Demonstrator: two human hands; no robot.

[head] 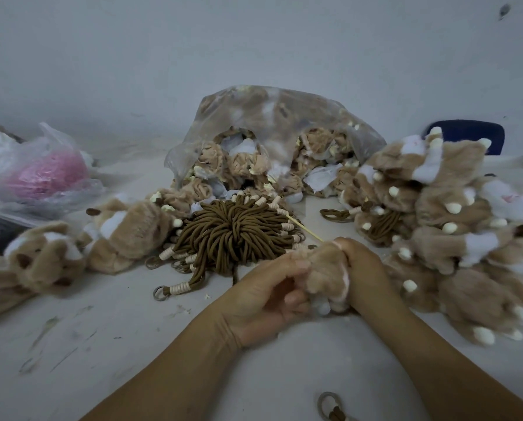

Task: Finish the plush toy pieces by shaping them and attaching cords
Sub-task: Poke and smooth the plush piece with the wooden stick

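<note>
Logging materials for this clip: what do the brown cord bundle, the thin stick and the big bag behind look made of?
The brown cord bundle looks like matte woven textile, round and limp. The thin stick looks like pale bare wood or bamboo. The big bag is thin clear plastic film: crinkled, shiny, contents showing through.

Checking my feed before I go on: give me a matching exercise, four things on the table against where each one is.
Things:
1 cord bundle
2 clear bag
3 plush pile
4 plush piece

Places:
a gripped by left hand and right hand
b far side, behind the cord bundle
c at the right edge
d centre of the table

Pairs: 1-d, 2-b, 3-c, 4-a.
</note>
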